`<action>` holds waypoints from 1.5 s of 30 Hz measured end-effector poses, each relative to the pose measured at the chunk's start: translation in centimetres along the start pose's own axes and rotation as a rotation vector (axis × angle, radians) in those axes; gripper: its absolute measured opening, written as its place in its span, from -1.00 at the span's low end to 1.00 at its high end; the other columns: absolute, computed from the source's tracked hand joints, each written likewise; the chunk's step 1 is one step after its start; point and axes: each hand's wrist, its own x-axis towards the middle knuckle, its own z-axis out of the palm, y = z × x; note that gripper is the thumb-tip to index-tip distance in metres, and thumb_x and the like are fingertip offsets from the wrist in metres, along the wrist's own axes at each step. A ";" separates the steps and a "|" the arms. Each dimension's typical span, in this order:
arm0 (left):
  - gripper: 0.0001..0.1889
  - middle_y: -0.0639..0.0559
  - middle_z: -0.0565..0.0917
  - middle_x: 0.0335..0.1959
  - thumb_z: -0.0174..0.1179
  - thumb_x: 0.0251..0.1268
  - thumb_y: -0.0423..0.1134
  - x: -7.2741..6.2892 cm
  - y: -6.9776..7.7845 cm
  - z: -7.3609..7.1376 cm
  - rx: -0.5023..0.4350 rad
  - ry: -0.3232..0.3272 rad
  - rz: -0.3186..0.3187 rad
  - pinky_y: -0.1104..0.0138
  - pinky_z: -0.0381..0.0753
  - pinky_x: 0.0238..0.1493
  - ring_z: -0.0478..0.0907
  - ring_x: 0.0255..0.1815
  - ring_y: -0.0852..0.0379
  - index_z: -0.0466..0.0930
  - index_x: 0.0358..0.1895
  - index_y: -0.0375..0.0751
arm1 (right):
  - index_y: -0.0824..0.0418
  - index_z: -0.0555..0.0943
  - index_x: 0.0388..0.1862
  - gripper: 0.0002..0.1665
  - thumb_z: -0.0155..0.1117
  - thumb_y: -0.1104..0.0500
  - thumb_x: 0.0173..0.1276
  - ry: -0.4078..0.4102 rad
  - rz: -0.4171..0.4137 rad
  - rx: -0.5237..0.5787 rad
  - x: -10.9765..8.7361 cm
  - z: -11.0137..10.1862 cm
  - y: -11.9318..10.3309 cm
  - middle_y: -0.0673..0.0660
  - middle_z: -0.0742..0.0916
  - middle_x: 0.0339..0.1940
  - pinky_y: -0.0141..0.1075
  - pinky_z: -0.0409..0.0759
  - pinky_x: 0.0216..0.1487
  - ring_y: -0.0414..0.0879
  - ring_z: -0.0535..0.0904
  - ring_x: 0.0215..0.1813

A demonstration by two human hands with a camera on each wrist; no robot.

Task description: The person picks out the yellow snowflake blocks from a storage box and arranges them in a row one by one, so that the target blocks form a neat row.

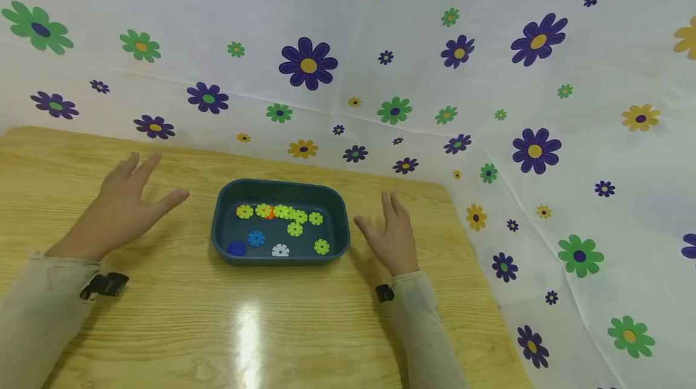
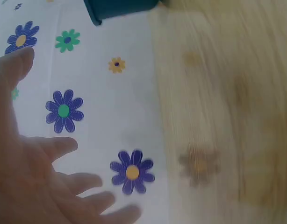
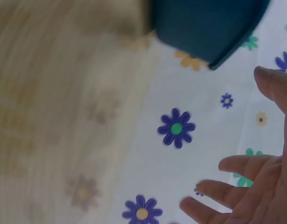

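A dark teal plastic tub stands on the wooden table in the head view. Inside it lie several notched plastic discs: yellow-green ones such as this disc, a blue disc, a darker blue disc, a white disc and an orange disc partly covered. To the tub's left my left hand is held with fingers spread, touching nothing. My right hand is just off the tub's right end, thumb toward it, also holding nothing. Both wrist views show a corner of the tub beyond the fingers.
The light wood table has a glossy surface. A white cloth with printed flowers hangs along its back edge and down the right side. Black straps circle both wrists below the sleeves.
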 end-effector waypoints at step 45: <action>-0.17 -0.52 0.19 0.46 0.18 0.55 -0.30 -1.5 4.0 5.0 -0.878 -0.367 -0.079 0.01 0.76 0.08 0.58 0.21 -0.25 -0.13 0.69 -0.22 | 0.07 0.71 0.20 -0.56 0.47 -0.02 0.39 -0.610 -0.095 -0.121 5.1 4.9 -11.8 0.04 0.76 0.01 -0.21 0.70 0.08 -0.13 0.66 -0.04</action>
